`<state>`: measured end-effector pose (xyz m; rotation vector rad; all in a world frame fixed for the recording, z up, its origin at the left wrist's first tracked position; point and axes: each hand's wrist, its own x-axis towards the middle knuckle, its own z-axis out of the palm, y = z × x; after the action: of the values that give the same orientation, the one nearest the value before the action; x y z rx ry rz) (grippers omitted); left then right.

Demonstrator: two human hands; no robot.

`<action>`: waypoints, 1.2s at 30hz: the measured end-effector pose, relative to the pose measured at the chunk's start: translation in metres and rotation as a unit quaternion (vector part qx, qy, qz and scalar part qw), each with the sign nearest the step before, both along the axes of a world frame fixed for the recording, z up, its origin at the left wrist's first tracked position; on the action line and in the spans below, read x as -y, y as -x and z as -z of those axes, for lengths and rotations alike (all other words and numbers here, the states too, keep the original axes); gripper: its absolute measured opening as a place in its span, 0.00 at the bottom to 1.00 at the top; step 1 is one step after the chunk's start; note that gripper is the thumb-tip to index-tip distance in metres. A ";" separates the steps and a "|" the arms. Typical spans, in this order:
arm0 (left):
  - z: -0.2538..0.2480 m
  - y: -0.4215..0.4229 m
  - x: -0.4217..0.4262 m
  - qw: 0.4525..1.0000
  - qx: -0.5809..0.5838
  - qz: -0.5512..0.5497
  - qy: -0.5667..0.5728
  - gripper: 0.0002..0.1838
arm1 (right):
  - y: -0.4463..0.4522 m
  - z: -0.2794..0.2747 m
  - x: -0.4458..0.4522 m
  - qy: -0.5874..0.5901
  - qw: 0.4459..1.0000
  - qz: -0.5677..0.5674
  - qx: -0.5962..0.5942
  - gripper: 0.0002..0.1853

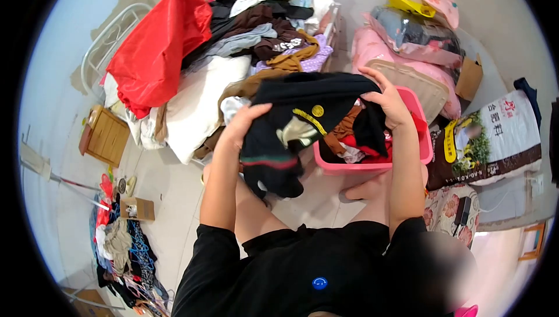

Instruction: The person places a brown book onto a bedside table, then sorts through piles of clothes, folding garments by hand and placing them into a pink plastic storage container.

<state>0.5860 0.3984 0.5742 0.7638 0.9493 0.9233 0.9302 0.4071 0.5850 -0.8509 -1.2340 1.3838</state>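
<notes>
A black garment (273, 101) with a yellow and pale print and a red-green stripe hangs between my two hands, its lower end bunched and slightly blurred. My left hand (243, 123) grips its left side, thumb in front and the other fingers hidden behind the cloth. On the upper right edge, my right hand (386, 98) is closed around the fabric. Below and beside that hand, a pink tub (372, 168) contains red, brown and dark clothes, partly covered by the garment.
Ahead, a bed carries a large heap of clothes (268, 31) and a red bag (163, 49). Pink bundles (378, 46) and a printed sack (489, 136) stand right. At left are a wooden cabinet (108, 139), a small cardboard box (140, 209) and hangers with clothes (119, 247).
</notes>
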 end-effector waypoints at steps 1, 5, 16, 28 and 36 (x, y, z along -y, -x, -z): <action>0.008 -0.012 0.002 0.999 0.008 0.027 0.034 0.22 | -0.005 0.012 0.003 0.026 0.997 0.007 -0.074 0.27; 0.045 -0.069 0.015 0.987 0.073 0.058 0.128 0.27 | 0.005 0.077 0.023 0.110 0.950 0.055 -0.287 0.22; 0.177 -0.154 0.072 0.992 0.120 0.021 0.011 0.38 | 0.022 0.203 0.076 0.069 0.972 0.199 0.105 0.52; 0.311 -0.165 0.049 0.827 -0.495 0.016 -0.266 0.34 | 0.005 0.320 0.000 0.103 0.792 -0.048 0.601 0.42; 0.317 -0.180 0.049 0.893 -0.403 -0.053 -0.194 0.32 | 0.025 0.309 0.003 0.002 0.759 0.040 0.650 0.34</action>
<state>0.7662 0.3491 0.2568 1.5162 1.5610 0.9073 0.9049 0.4037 0.2758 -1.9909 -2.1362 0.5599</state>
